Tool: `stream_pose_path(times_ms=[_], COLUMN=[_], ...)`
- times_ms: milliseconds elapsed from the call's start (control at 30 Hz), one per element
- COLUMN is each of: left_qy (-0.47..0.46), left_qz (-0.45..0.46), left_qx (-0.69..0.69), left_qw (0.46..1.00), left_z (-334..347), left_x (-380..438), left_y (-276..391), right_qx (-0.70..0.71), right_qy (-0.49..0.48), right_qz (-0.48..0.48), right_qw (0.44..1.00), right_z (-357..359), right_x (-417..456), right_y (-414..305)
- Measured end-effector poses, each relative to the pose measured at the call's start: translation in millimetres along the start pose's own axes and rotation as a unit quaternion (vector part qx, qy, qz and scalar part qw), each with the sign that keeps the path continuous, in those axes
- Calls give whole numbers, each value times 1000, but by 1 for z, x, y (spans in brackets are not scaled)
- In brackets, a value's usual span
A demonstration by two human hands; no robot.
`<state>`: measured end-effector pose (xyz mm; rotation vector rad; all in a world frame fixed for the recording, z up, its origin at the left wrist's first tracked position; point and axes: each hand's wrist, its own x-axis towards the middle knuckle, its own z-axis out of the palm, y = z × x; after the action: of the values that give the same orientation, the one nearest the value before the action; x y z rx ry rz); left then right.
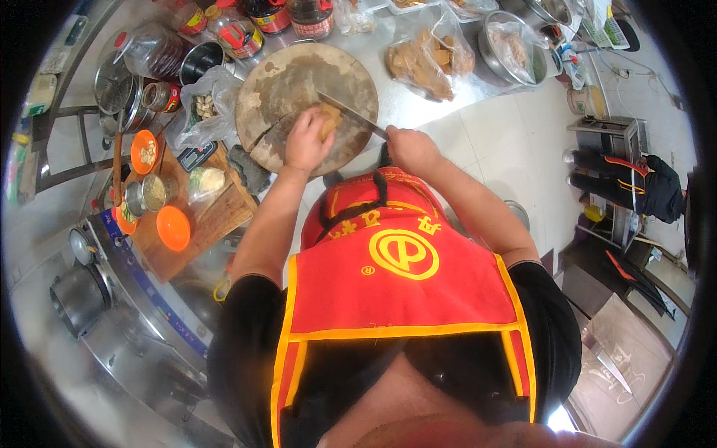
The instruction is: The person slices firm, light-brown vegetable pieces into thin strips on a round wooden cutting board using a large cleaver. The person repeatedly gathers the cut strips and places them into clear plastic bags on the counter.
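A round wooden chopping block [291, 73] with a dark crack stands on the metal counter before me. My left hand [308, 140] holds a brown-yellow piece of food [330, 120] down on it; what food it is, I cannot tell. My right hand [411, 147] is closed around the handle of a knife [355, 116], beyond the block's right edge. The blade reaches across the block to the left, right beside the food piece. Whether blade and food touch is unclear. Behind the block to the right, a clear plastic bag [428, 59] holds similar brown pieces.
Sauce bottles [238, 36] line the back left. On the left, a wooden board [215, 210] carries orange bowls [173, 228], metal cups and a digital scale [199, 155]. A steel basin [512, 50] with bagged food stands back right. Another person [644, 182] is at far right.
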<state>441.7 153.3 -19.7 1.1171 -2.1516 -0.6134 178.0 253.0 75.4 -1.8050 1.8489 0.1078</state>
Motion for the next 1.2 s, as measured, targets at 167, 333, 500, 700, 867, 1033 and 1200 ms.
stream_pose_path(times_ms=[167,333,500,700,867,1033,1200], left_qy=[8,-1,-60,-43,-36,-13,10], left_qz=[32,93,91,76,79,64,79], left_qx=[16,73,20,56,60,46,25], left_qw=[999,993,994,995,994,997,997], left_z=[1,-6,-4,5,12,14,16], left_x=[-5,2,10,7,12,9,10], left_y=[-5,2,-4,-11,-10,-11,-8], right_qx=[-9,5,5,-15,4,-11,1], right_qy=[24,14,-13,-35,-15,-21,-27], right_qz=[-46,-15,20,-4,0,-28,-43], right_qw=[999,1000,1000,999,1000,999,999], right_z=[-5,10,4,-52,-3,-52,6], right_x=[-13,-3,-6,-14,-2,-3,19], right_y=[-8,-9,-22,-38,-33,-43,-22])
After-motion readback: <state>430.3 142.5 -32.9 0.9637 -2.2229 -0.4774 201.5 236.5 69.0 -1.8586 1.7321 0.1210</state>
